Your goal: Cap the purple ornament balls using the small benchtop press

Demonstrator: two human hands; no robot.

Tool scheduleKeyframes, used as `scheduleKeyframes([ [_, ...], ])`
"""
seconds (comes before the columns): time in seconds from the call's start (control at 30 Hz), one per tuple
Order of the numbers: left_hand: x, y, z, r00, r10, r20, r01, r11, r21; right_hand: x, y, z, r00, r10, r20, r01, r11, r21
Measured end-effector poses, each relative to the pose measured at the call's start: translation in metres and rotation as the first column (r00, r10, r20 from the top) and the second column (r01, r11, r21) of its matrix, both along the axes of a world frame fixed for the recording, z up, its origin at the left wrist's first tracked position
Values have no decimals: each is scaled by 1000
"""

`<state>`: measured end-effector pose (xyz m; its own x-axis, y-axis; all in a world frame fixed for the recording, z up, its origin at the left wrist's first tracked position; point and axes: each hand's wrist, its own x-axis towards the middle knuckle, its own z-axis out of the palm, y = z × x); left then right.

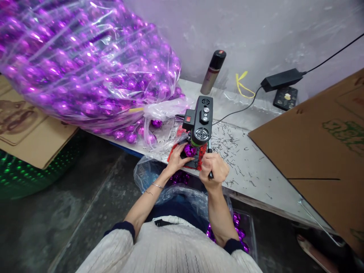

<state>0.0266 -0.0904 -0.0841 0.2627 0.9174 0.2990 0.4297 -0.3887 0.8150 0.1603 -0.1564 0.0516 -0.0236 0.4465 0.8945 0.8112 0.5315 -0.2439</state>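
Note:
A small black bench machine [200,121] stands on a red mat [201,156] at the near edge of a white table [241,170]. My left hand [178,158] holds a shiny purple ball [189,149] under the machine's head, fingers curled around it. My right hand [214,168] is closed in a fist on the machine's black lever handle [210,174], to the right of the ball.
A huge clear bag of purple balls [85,64] fills the left of the table. More purple balls [239,225] lie in a plastic bag by my lap. Cardboard sheets [321,151] lean at right. A spray can [213,72], power adapter [281,79] and cable sit at the back. Metal shavings litter the table.

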Motion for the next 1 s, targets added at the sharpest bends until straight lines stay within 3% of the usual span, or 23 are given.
scheduleKeyframes([
  [0.47, 0, -2, -2, 999, 23, 32, -25, 999, 44, -2, 3, -40, 993, 88, -84, -83, 995, 62],
  [1.0, -3, -3, 2, 1000, -2, 11, 1, 999, 54, -6, 6, -59, 989, 55, -134, -41, 994, 103],
])
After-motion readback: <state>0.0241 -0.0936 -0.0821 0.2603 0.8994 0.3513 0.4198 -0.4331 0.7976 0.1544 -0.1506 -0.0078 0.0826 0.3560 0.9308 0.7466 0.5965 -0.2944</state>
